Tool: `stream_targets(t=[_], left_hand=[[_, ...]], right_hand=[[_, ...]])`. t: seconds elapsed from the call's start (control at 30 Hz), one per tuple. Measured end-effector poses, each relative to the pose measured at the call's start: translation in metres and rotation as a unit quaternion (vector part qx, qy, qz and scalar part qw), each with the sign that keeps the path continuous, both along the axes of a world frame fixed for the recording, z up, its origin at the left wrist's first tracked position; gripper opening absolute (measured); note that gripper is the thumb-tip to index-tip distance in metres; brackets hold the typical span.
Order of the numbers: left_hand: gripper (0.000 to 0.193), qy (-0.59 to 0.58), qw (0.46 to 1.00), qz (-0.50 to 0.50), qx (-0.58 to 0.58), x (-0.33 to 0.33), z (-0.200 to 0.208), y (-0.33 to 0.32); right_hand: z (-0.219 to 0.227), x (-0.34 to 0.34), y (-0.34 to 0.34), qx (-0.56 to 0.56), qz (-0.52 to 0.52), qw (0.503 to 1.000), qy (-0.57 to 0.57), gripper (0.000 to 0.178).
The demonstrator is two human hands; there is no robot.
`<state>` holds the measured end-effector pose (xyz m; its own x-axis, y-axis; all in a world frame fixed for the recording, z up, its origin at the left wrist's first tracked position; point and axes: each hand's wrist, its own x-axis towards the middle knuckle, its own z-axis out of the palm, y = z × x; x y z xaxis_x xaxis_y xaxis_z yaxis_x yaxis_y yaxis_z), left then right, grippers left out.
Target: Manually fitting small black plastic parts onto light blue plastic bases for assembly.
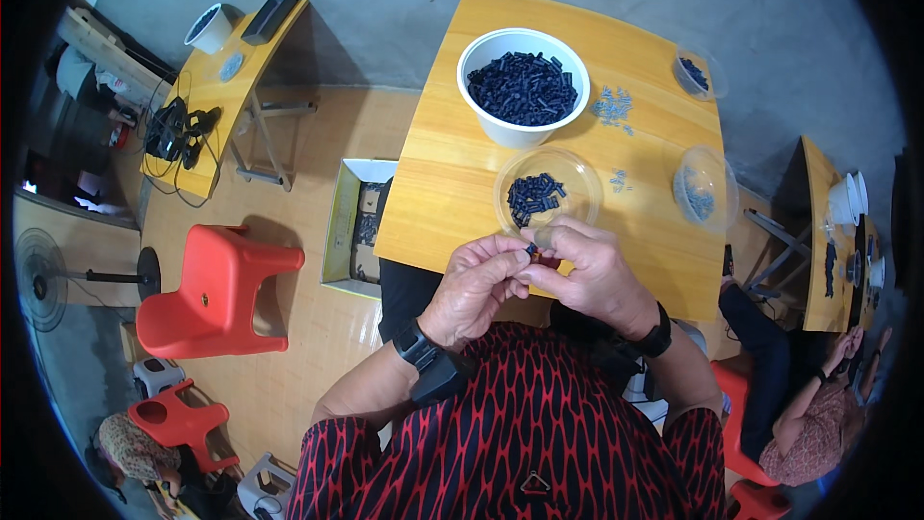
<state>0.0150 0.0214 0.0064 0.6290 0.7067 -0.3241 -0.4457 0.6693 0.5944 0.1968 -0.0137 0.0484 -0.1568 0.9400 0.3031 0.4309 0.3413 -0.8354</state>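
Note:
My left hand (474, 287) and my right hand (592, 274) meet at the near edge of a yellow wooden table (452, 173). Together their fingertips pinch a small black cylindrical part (531, 250). Just beyond them lies a clear shallow dish (577, 181) with a handful of the same black parts. Farther back stands a white bowl (481, 53) heaped with black parts. Each wrist wears a black band.
Small grey pieces (612, 106) lie scattered right of the white bowl. Two clear dishes (705, 190) (695, 72) stand at the table's right side. A red stool (217, 294) and an open box (358, 226) are on the floor at left. Another person (818, 404) sits at right.

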Motion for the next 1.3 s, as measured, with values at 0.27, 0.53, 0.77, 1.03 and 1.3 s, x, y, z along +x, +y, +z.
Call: stream_targets(t=[0.27,0.53,0.77,1.03,1.3], left_hand=[[0.011,-0.015,0.999,-0.025,-0.031,-0.006,-0.005,-0.004],[0.010,-0.007,0.998,-0.050,0.024,-0.011,-0.004,-0.004],[0.009,0.045,0.994,-0.055,0.083,-0.011,-0.002,-0.002],[0.010,0.056,0.993,-0.014,0.103,-0.007,-0.006,-0.006],[0.006,0.001,0.999,-0.028,0.019,-0.010,-0.008,-0.006]], right_hand=[[0.004,0.001,-0.003,0.038,0.032,0.996,-0.071,0.028],[0.001,0.024,0.000,-0.143,0.066,0.981,0.115,0.013],[0.007,0.019,0.002,-0.189,0.058,0.972,0.130,0.006],[-0.004,0.015,-0.006,-0.221,0.014,0.960,0.171,0.011],[0.007,0.001,-0.014,-0.056,0.015,0.998,-0.034,0.022]])
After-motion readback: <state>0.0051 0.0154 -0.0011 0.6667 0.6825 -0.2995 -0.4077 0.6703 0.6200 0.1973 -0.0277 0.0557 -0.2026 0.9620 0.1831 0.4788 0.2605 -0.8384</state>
